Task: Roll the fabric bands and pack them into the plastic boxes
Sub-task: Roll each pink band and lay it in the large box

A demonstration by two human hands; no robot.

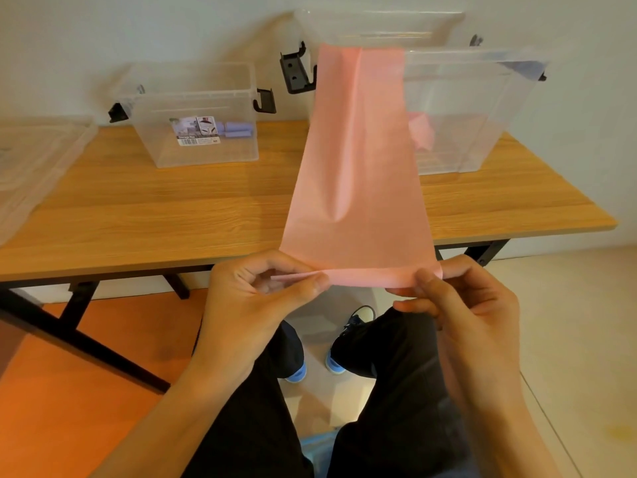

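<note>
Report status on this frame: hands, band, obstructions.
Left hand and right hand both pinch near end of long pink fabric band, first fold started. Far end draped over rim of large clear plastic box. Nothing blocking the roll.

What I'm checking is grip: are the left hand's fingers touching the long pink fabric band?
Touching. The head view shows the left hand pinching the folded near edge of the long pink fabric band between thumb and fingers.

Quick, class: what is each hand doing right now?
Left hand: pinching the near edge of the pink band.
Right hand: pinching the same edge, other corner.
</note>
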